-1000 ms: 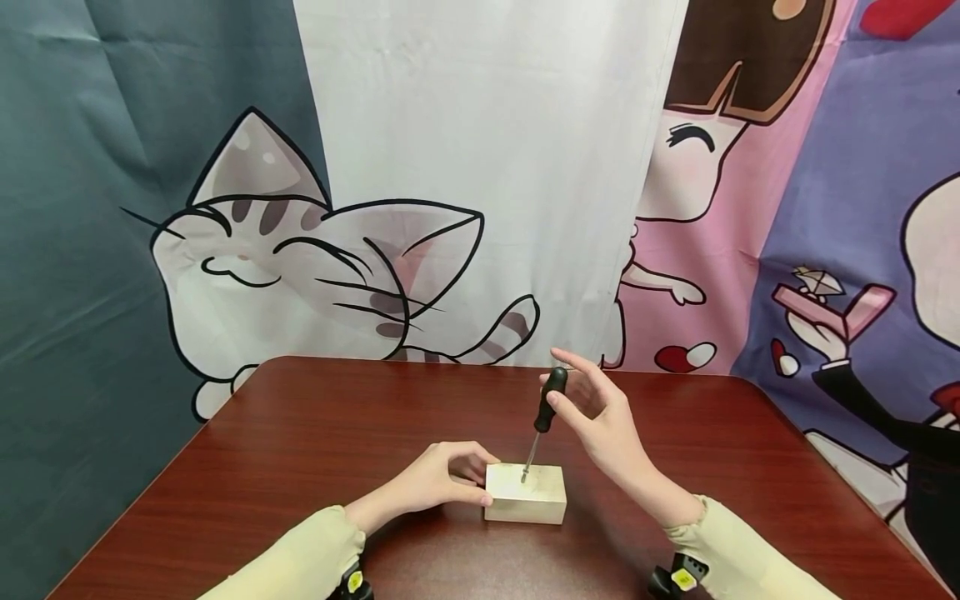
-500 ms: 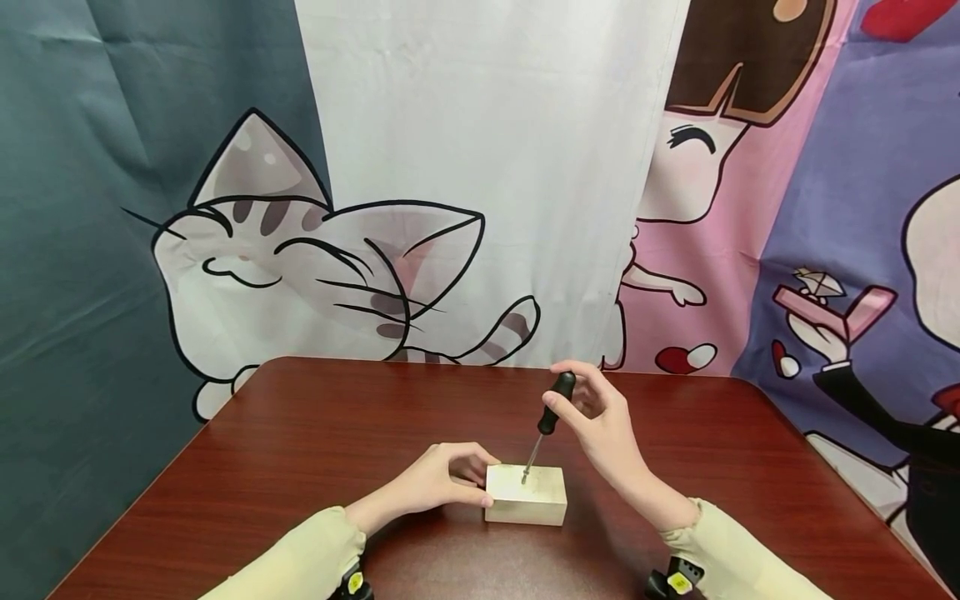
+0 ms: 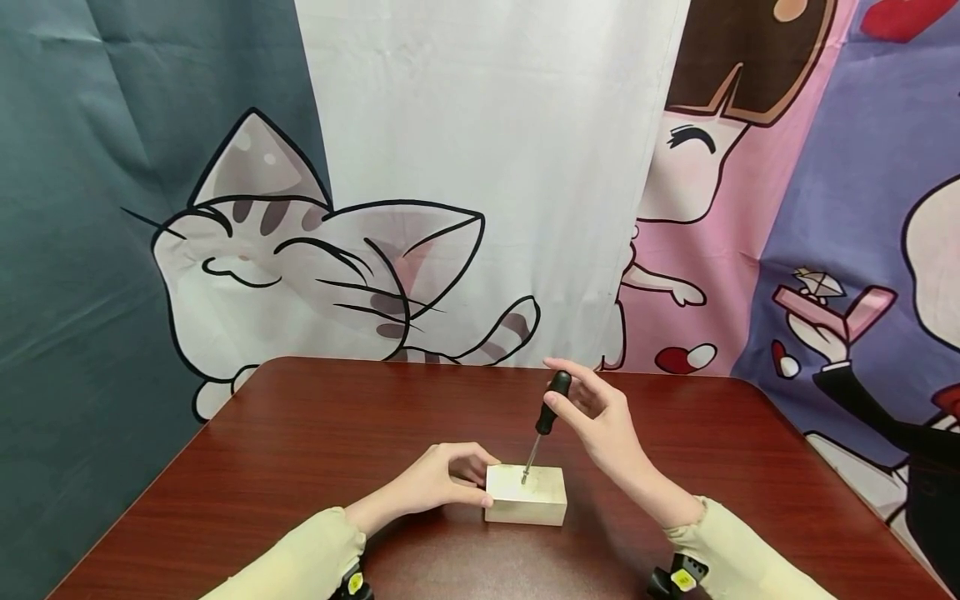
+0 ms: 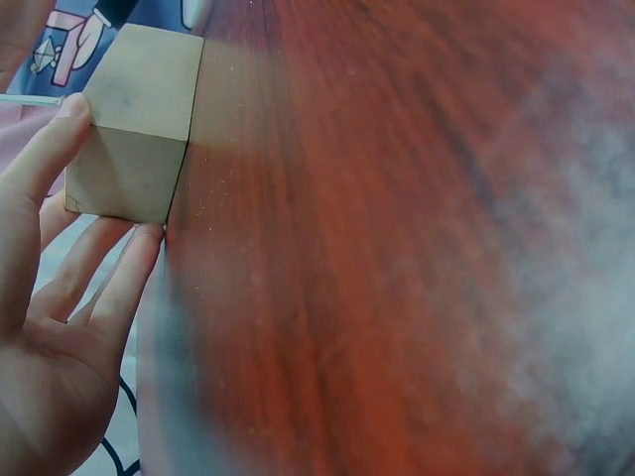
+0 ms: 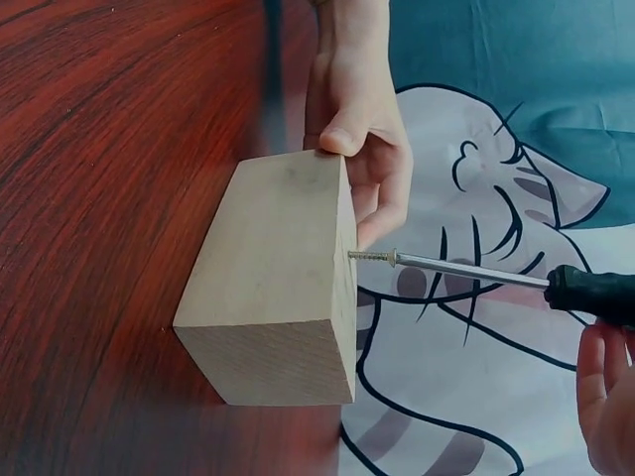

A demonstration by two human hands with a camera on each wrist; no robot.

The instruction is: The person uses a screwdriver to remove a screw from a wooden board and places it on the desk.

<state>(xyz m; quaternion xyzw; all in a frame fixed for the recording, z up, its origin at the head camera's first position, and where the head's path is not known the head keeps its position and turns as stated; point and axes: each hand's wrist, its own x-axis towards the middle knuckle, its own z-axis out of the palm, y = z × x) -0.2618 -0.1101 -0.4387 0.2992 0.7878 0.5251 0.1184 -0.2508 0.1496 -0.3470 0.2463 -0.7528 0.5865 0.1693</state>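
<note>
A pale wooden block [image 3: 525, 511] lies on the table in front of the person. At its left end, the left hand [image 3: 442, 477] grips it, thumb on the near corner and fingers at the far side and end. Out of the block's upper face stands a screw [image 5: 372, 256], its threads partly showing in the right wrist view. The tip of a black-handled screwdriver [image 3: 552, 405] meets the screw's head, and its shaft leans a little to the right. The right hand [image 3: 603, 425] pinches the handle between thumb and fingers, index finger raised near the handle's top.
The reddish-brown table [image 3: 360, 408] stretches around the block, with its far edge close to a printed cloth backdrop [image 3: 480, 125]. A black wrist device [image 3: 678, 577] is strapped below the right sleeve, and another [image 3: 354, 582] below the left.
The screwdriver's handle tipped slightly right, then partly back left. The right index finger curled down over the handle's top and has straightened again somewhat. The left hand and block stayed still.
</note>
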